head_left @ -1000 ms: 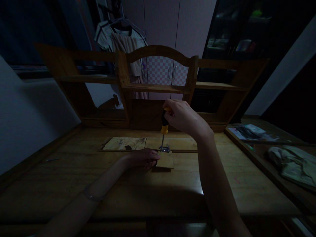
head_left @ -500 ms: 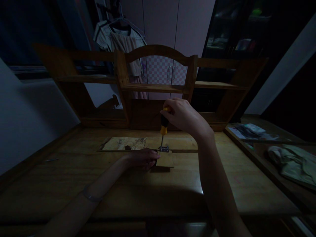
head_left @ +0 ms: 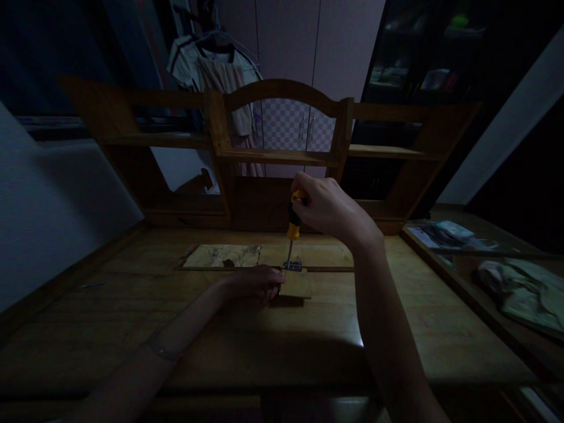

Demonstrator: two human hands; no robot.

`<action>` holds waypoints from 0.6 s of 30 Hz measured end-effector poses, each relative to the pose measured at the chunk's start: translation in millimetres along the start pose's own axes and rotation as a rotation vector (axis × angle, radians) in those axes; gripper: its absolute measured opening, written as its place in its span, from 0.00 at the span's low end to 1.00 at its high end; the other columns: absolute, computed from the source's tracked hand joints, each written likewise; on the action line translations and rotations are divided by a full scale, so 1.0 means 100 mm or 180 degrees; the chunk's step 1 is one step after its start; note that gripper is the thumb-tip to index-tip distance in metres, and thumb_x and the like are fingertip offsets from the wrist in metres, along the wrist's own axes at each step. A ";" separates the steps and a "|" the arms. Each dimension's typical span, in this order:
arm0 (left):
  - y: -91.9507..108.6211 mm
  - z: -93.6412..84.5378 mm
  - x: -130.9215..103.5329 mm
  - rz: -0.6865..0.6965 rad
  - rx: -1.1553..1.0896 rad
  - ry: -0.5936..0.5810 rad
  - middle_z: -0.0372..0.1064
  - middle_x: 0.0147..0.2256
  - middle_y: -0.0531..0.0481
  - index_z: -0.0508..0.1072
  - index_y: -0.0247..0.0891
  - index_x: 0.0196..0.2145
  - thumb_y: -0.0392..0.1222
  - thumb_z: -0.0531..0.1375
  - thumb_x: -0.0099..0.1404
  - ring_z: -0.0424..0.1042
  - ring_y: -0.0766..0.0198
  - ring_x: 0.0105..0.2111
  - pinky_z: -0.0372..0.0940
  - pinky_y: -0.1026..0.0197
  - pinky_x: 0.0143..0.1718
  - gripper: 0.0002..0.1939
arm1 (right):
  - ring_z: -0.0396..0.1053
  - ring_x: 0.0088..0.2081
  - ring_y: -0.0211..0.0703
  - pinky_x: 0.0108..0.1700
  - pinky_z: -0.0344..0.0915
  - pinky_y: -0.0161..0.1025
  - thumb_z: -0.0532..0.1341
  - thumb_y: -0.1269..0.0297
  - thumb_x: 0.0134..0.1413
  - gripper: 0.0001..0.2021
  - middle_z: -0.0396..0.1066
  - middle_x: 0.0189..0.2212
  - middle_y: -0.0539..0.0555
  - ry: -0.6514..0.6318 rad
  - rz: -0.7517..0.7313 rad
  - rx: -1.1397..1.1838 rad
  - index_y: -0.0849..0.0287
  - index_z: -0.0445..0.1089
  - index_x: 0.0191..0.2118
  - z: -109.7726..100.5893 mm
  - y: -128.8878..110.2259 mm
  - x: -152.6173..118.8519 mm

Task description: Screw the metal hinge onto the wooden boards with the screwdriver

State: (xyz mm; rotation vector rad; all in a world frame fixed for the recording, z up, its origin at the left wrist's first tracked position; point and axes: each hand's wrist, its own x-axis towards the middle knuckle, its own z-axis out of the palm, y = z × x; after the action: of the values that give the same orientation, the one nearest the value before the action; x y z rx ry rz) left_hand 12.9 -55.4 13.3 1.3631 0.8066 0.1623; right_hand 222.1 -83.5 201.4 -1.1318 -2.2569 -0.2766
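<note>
My right hand (head_left: 324,202) is closed round the top of a yellow and black screwdriver (head_left: 294,226), which stands nearly upright. Its tip meets a small metal hinge (head_left: 293,265) on the desk, where a thin strip of wood and a small wooden board join. With pinched fingers, my left hand (head_left: 262,282) grips the left edge of that small wooden board (head_left: 296,285), just below the hinge. The screw under the tip is too small to make out. A bracelet circles my left wrist.
The wooden desk (head_left: 198,346) has a shelf unit (head_left: 277,155) along its back. Behind the hinge lies a worn, peeling panel (head_left: 224,256). A thin metal item (head_left: 93,285) rests at the left. Folded cloth (head_left: 524,294) and plastic packets (head_left: 453,232) lie at the right.
My right hand and the screwdriver handle have shifted very slightly to the right, while the tip stays at the hinge. The left hand and board are almost still.
</note>
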 end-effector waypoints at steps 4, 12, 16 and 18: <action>-0.02 -0.01 0.01 0.0019 -0.0038 -0.0025 0.65 0.24 0.50 0.65 0.33 0.31 0.59 0.60 0.62 0.65 0.68 0.19 0.60 0.66 0.19 0.23 | 0.65 0.36 0.43 0.39 0.56 0.36 0.57 0.74 0.57 0.10 0.68 0.35 0.55 -0.0007 -0.0015 0.0079 0.64 0.66 0.45 -0.01 0.00 -0.01; -0.04 -0.02 0.02 -0.0128 0.0027 -0.0015 0.66 0.25 0.52 0.62 0.35 0.33 0.59 0.63 0.59 0.66 0.68 0.19 0.60 0.66 0.18 0.23 | 0.64 0.37 0.44 0.38 0.56 0.36 0.57 0.73 0.57 0.10 0.68 0.36 0.55 -0.0061 0.0024 0.0075 0.64 0.66 0.46 0.00 0.02 0.00; -0.01 0.00 -0.01 -0.0143 0.0031 -0.0014 0.67 0.25 0.52 0.62 0.35 0.33 0.58 0.64 0.59 0.67 0.68 0.20 0.62 0.66 0.20 0.23 | 0.64 0.36 0.43 0.37 0.56 0.36 0.57 0.73 0.58 0.10 0.68 0.35 0.55 -0.0066 0.0060 0.0033 0.64 0.66 0.45 0.00 0.02 -0.01; 0.00 0.00 -0.01 -0.0126 0.0031 -0.0015 0.67 0.25 0.51 0.63 0.35 0.32 0.57 0.64 0.59 0.68 0.67 0.20 0.62 0.65 0.20 0.23 | 0.64 0.36 0.43 0.37 0.56 0.36 0.57 0.73 0.58 0.10 0.68 0.35 0.55 -0.0044 0.0053 0.0000 0.64 0.66 0.46 0.00 0.01 -0.01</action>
State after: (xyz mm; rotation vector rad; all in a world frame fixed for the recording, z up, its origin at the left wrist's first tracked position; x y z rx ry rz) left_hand 12.2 -56.4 13.4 1.3554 0.8306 0.1243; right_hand 223.5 -83.3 201.1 -1.1554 -2.2584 -0.2627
